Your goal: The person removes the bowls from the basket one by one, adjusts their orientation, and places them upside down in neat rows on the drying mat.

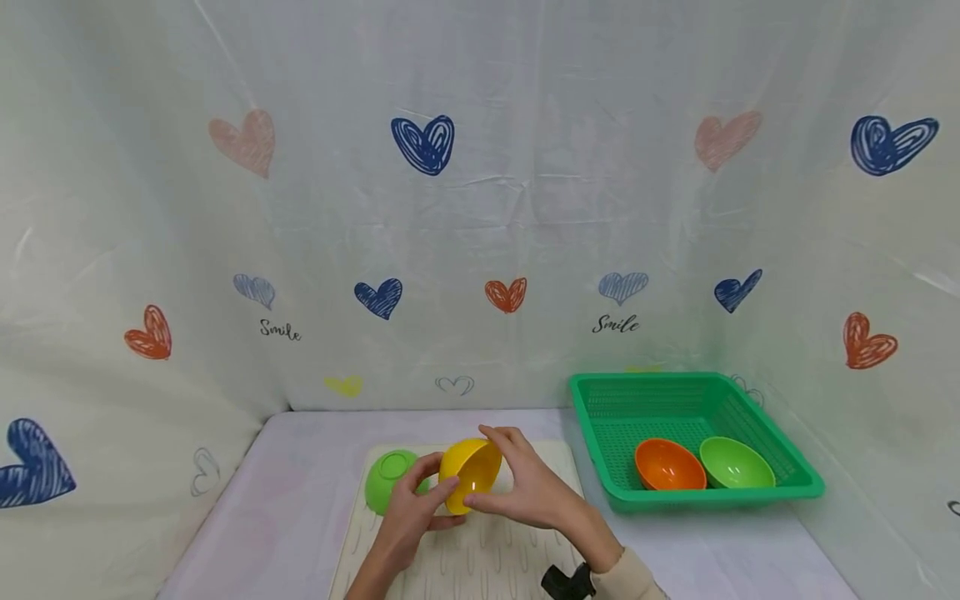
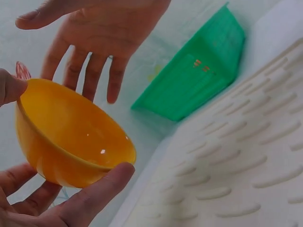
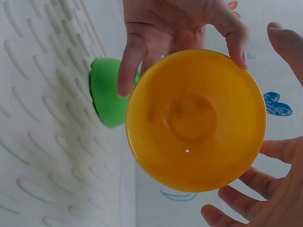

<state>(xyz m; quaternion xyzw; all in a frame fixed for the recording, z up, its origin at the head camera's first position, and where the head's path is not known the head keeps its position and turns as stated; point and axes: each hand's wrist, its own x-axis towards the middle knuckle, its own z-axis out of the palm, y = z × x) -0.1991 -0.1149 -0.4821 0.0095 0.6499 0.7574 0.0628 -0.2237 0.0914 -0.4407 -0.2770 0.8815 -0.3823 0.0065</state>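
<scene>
My left hand (image 1: 405, 512) grips a yellow bowl (image 1: 478, 468) by its rim and side, above a cream mat (image 1: 487, 571). The bowl is tilted with its inside toward the right. On its right side is my right hand (image 1: 528, 483), its fingers spread and its thumb apart from the rim in the left wrist view. The fingers (image 3: 246, 201) of that hand reach to the bowl's lower edge in the right wrist view. A green bowl (image 1: 384, 479) lies upside down on the mat, behind my left hand and partly hidden by it.
A green plastic basket (image 1: 622, 503) stands on the table to the right. Inside it, an orange bowl (image 1: 670, 465) and a light green bowl (image 1: 737, 463) lean near the front wall. A white curtain with printed hearts (image 1: 423, 145) hangs behind the table and along its sides.
</scene>
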